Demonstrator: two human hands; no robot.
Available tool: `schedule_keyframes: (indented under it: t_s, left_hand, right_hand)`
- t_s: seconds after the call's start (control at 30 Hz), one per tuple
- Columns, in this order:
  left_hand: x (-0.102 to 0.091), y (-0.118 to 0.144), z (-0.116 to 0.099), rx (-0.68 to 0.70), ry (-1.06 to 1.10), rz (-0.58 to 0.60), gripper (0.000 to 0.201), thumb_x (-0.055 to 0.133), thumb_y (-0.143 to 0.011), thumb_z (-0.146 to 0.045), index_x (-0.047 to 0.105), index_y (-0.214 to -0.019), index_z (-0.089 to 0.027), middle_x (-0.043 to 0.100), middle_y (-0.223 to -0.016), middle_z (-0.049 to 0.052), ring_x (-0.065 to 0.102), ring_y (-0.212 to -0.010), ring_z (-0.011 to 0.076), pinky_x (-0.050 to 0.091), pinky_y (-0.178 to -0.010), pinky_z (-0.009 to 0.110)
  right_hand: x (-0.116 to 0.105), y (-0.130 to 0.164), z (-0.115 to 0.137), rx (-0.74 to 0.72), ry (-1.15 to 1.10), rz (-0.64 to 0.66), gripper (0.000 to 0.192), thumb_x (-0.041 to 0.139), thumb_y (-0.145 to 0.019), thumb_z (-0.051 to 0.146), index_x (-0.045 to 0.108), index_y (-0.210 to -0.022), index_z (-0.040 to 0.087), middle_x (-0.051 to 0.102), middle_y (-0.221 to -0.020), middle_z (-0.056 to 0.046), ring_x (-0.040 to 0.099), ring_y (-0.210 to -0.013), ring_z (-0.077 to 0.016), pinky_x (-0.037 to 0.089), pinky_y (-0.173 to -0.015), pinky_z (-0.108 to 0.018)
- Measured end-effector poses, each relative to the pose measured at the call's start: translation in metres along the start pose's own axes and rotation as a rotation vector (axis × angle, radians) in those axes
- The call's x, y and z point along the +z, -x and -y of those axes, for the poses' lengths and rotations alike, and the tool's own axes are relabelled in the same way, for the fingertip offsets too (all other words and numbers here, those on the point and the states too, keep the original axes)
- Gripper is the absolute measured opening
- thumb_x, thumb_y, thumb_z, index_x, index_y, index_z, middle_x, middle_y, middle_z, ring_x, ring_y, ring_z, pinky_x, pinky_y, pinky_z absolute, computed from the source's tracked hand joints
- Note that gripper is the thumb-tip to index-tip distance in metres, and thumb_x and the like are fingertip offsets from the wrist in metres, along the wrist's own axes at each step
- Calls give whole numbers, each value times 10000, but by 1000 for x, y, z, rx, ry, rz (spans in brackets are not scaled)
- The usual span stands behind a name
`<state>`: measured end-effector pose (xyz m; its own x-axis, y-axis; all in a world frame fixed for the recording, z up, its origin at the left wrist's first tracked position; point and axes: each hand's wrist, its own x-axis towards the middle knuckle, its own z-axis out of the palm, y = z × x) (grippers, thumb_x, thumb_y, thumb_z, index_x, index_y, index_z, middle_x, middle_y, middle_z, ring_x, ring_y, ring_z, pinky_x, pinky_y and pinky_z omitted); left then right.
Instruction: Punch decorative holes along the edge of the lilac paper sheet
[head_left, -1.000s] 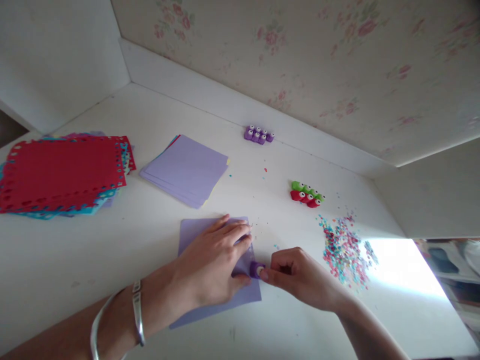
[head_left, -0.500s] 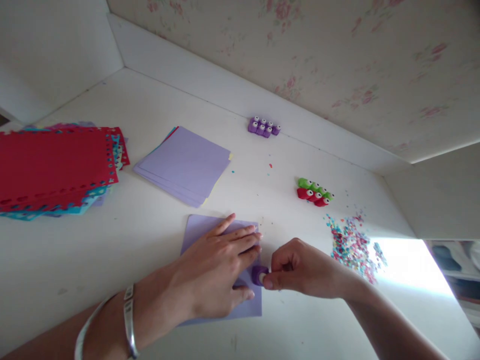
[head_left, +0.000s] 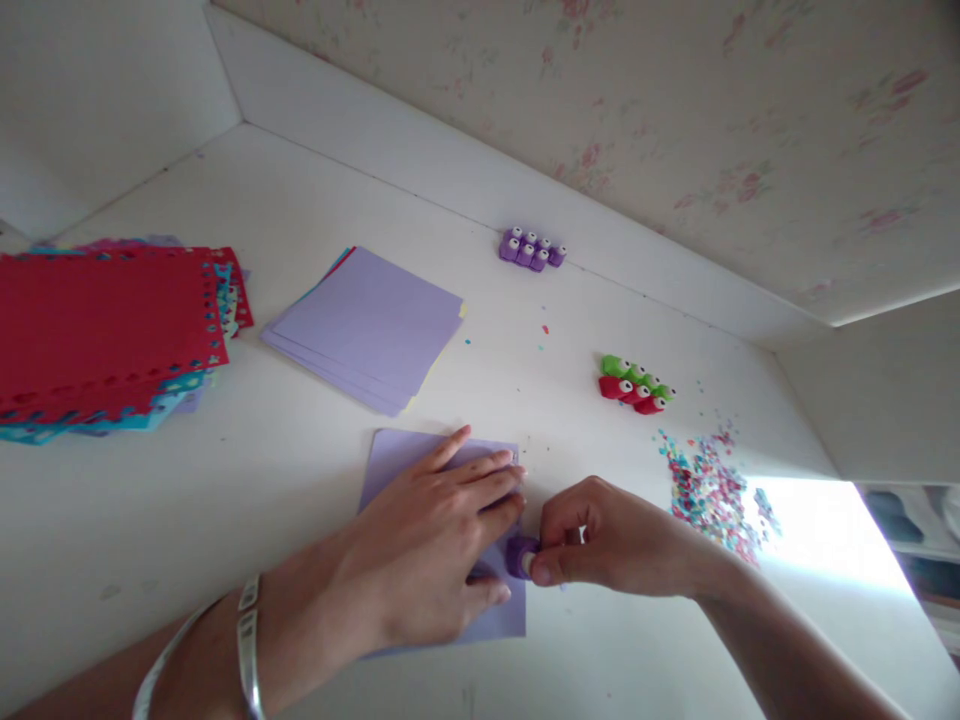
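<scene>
1. Left hand (head_left: 435, 550) lies flat, fingers spread, pressing lilac paper sheet (head_left: 397, 458) onto white surface (head_left: 300, 220).
2. Right hand (head_left: 607, 540), fingers closed, pinches small purple paper punch (head_left: 519, 553) at the sheet's right edge.
3. Confetti pile (head_left: 709, 490) near right.

left hand (head_left: 427, 545) flat, right hand (head_left: 607, 545) — pinching grip

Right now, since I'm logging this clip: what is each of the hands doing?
Left hand: open, pressed flat on the lilac paper sheet.
Right hand: closed, pinching the small purple punch at the sheet's right edge.
</scene>
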<state>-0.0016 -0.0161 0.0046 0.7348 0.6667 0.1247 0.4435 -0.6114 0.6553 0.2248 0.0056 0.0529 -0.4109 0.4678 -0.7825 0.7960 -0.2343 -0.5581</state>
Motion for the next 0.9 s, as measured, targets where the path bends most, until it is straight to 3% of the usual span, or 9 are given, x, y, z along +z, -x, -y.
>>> schedule_keyframes:
  t_s: [0.23, 0.5, 0.7, 0.9]
  left_hand:
    - [-1, -1, 0, 10, -8, 1, 483, 715, -836, -476, 622, -1236, -221, 556, -1444, 52, 385, -1427, 209, 23, -1259, 406]
    - [1, 0, 0, 25, -31, -12, 480, 709, -839, -473, 623, -1239, -222, 551, -1446, 64, 389, -1425, 238, 67, -1257, 438]
    - [2, 0, 1, 42, -40, -7, 489, 709, -842, -470, 619, -1246, -210, 554, -1442, 70, 389, -1424, 221, 36, -1260, 424]
    - [3, 0, 2, 55, -49, -22, 526, 701, -846, -478, 585, -1295, -230, 544, -1450, 76, 408, -1413, 239, 64, -1255, 458]
  right_hand:
    - [-1, 1, 4, 65, 16, 10, 443, 716, -772, 549, 610, -570, 170, 331, -487, 69, 269, -504, -83, 209, -462, -245]
    - [-4, 0, 18, 173, 91, 15, 360, 703, -762, 495, 712, -629, 161, 540, -519, 17, 407, -491, -92, 286, -454, -234]
    - [-5, -1, 39, 251, 218, -12, 269, 703, -723, 417, 734, -622, 171, 534, -485, 18, 449, -468, -106, 296, -441, -250]
    - [-7, -1, 52, 298, 241, -16, 241, 721, -703, 392, 748, -615, 169, 651, -567, -22, 530, -510, -128, 357, -476, -256]
